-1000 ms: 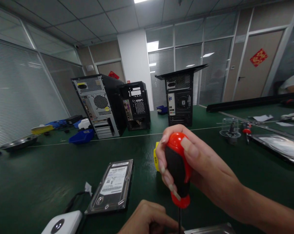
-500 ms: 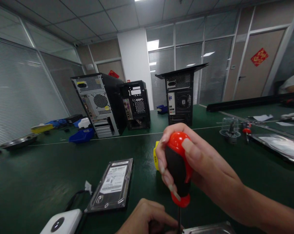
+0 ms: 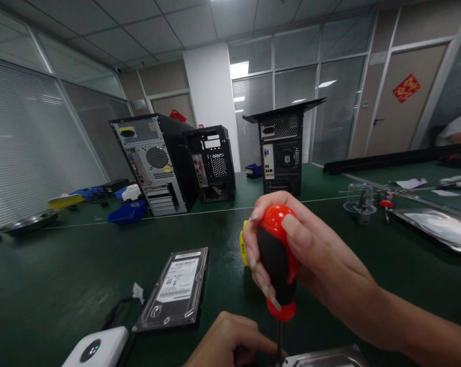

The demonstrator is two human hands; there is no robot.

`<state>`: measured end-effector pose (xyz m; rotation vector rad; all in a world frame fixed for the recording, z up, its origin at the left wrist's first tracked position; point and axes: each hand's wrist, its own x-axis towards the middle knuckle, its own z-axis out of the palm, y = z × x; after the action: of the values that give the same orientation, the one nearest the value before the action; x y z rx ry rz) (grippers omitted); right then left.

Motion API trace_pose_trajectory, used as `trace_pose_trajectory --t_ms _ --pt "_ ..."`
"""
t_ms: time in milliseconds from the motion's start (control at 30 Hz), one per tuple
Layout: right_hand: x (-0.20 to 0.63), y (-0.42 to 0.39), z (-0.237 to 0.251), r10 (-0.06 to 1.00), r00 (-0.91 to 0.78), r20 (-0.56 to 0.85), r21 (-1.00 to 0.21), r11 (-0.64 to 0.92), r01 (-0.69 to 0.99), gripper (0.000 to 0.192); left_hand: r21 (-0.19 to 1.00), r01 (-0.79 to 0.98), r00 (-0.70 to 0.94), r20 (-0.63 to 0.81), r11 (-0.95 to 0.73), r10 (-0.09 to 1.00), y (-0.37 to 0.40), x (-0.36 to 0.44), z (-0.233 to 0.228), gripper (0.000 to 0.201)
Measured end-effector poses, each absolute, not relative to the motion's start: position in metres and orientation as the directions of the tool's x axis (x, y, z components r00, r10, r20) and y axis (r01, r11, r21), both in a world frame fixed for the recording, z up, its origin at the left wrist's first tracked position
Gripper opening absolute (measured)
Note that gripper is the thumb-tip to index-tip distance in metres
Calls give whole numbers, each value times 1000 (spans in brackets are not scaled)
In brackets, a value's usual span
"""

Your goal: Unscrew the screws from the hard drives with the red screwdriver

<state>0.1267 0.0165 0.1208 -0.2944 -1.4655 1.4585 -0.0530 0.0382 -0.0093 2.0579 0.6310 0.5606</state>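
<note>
At the bottom centre of the frame, the left hand (image 3: 230, 344) rests with fingers curled around the foot of the shaft, beside a metal part (image 3: 326, 357) that shows only as a silver edge at the lower right border. What the left fingers pinch, if anything, is hidden; its closure cannot be determined. The tip of the shaft is cut off by the frame edge.

Just above, the right hand (image 3: 310, 265) is wrapped fully closed around the red-and-black handle of the screwdriver (image 3: 276, 265), thumb laid over the rounded cap, fingertips along the black grip. The tool stands close to upright, shaft pointing straight down.

Procedure note, as judgement: keep the shaft vertical and press down through the cap while turning, so the tip stays seated. The lower hand should steady the shaft close to the tip without blocking rotation. A tilted handle risks slipping out of the fastener.

Behind the handle a small yellow object (image 3: 245, 247) is partly hidden. Left of centre, a hard drive (image 3: 175, 290) lies flat, label up, on the green table (image 3: 62, 285). A white device (image 3: 96, 349) sits at the lower left.

Further back, three computer cases (image 3: 157, 163) stand upright, rear panels toward the camera.
</note>
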Motion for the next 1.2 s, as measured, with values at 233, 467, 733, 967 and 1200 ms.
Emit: trace_pose_trajectory --t_ms 233,467,733,967,1200 --pt "126 16 120 752 -466 466 -853 242 -462 22 817 206 771 203 -538 604 42 -53 -11 40" --pt "126 15 120 766 -465 444 -866 234 -441 22 804 202 787 206 -559 581 42 -52 -6 64" --pt "126 16 123 763 -471 443 -873 246 -422 21 805 198 779 217 -560 588 42 -54 -10 64" --pt "127 16 122 758 -476 446 -865 229 -446 20 807 245 755 190 -538 628 40 -53 -8 65" --pt "126 15 122 761 -481 435 -869 214 -447 20 828 262 762 138 -497 632 42 -53 -6 74"
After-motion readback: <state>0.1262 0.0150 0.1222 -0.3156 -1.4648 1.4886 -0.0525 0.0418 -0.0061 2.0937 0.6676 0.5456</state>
